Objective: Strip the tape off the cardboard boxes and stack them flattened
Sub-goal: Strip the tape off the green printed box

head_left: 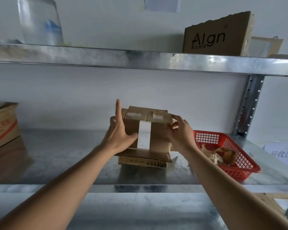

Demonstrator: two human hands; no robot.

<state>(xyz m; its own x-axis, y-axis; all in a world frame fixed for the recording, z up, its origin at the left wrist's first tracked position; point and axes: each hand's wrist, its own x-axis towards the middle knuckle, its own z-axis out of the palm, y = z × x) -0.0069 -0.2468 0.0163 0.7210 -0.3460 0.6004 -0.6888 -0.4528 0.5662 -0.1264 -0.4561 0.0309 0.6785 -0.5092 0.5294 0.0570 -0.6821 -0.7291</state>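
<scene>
Forearms: two bare arms reach in from the lower edge toward the shelf's middle.
Left hand (pixel 119 132): open, forefinger straight up, thumb stretched across the front face of the box; other fingers lie behind the box's left side and cannot be seen.
Right hand (pixel 179 131): fingertips curled, pinching the right end of the box's top flap.
Small cardboard box (pixel 145 128): brown corrugated, squarish, standing upright at mid-shelf; a broad white strip of tape (pixel 144 134) runs down its front, with two short pale strips on top.
Flattened cardboard (pixel 144 159): a flat brown sheet with printed characters, lying under the box near the front edge.
Shelf (pixel 65 155): dull galvanised metal, mottled and reflective.
Red basket (pixel 226 153): plastic lattice at the shelf's right end, holding crumpled brownish scraps.
Upper shelf: a torn-edged carton (pixel 218 34) printed "Algn" at the right.
</scene>
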